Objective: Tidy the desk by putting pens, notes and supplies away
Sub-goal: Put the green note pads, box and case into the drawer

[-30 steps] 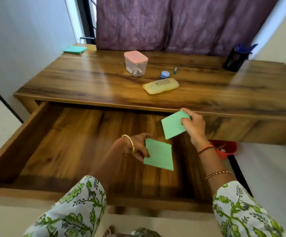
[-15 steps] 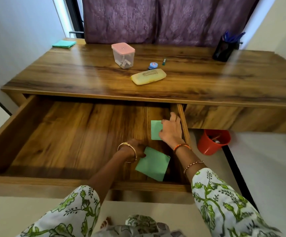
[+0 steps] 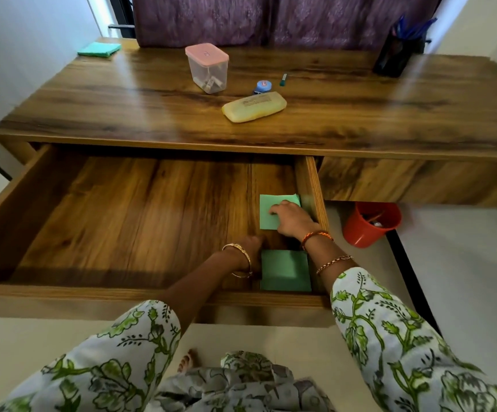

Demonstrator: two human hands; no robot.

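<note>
A wood-grain desk (image 3: 360, 114) stands against pale walls (image 3: 27, 40), its glossy top catching soft daylight in streaks. Behind it hangs a purple curtain (image 3: 271, 19), with a dark window frame (image 3: 122, 16) showing at its left edge. The floor (image 3: 464, 278) is light and smooth, and a dark strip (image 3: 411, 281) runs across it to the right of the desk.
</note>
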